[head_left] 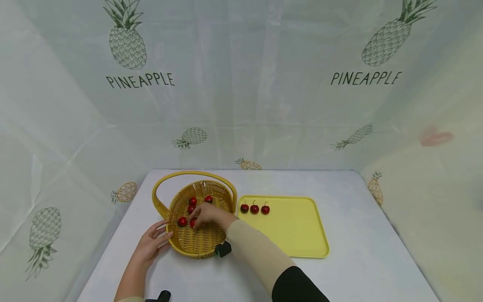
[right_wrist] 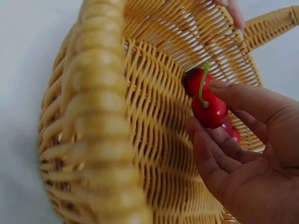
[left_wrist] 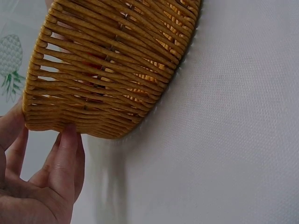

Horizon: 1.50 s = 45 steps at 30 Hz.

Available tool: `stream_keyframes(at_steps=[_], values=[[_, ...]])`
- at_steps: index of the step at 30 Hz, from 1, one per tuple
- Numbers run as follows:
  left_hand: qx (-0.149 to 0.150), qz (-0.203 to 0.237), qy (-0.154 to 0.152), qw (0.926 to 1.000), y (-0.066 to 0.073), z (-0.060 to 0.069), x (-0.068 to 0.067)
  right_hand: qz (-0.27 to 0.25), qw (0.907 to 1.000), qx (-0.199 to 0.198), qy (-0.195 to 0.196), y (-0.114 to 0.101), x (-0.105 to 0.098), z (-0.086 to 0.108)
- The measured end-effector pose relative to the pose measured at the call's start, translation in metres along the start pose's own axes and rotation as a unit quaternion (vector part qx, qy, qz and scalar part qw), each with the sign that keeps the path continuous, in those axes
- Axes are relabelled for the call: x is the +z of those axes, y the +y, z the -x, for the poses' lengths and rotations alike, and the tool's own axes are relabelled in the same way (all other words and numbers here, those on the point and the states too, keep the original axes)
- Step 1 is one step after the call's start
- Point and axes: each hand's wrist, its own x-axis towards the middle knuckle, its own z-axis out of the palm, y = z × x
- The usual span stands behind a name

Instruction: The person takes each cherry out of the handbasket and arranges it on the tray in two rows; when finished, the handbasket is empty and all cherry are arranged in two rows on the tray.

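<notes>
My left hand [head_left: 148,244] grips the rim of a yellow wicker basket [head_left: 192,245] at its left side. In the left wrist view, the fingers [left_wrist: 63,163] lie against the woven wall. Inside the basket my right hand [head_left: 208,214] pinches a red cherry [right_wrist: 209,111] with a green stem. Another cherry [right_wrist: 196,81] sits just behind it in the right wrist view. Several more cherries lie on the basket's bottom, among them one at the left [head_left: 182,221] and one near the back [head_left: 208,199]. The basket's handle [head_left: 194,173] stands behind its bowl.
A yellow rectangular tray [head_left: 290,230] lies right of the basket. Three stemmed cherries [head_left: 254,209] form a row at its back left corner. Both stand on a white table [head_left: 362,243], with a pineapple-print curtain [head_left: 241,105] behind it.
</notes>
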Motion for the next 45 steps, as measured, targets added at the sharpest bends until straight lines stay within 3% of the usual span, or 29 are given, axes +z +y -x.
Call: stream_keyframes(at_steps=[7, 19, 31, 40, 45], values=[[-0.006, -0.003, -0.002, 1.0000, 0.000, 0.000, -0.001, -0.040, 0.9983, -0.038, -0.017, -0.002, -0.013, 0.016], [-0.008, -0.007, -0.007, 0.9999, 0.000, -0.002, -0.003, -0.050, 0.9962, -0.065, -0.030, -0.001, -0.025, 0.041], [-0.009, 0.002, -0.008, 0.9999, 0.002, -0.001, -0.002, 0.000, 0.9942, -0.103, -0.032, 0.009, -0.042, 0.067], [-0.009, -0.003, -0.009, 0.9999, 0.002, -0.001, -0.003, 0.014, 0.9943, -0.103, -0.025, 0.018, -0.056, 0.096], [-0.011, 0.000, -0.012, 0.9999, 0.002, -0.001, -0.003, -0.018, 0.9957, -0.089, -0.020, 0.024, -0.064, 0.112]])
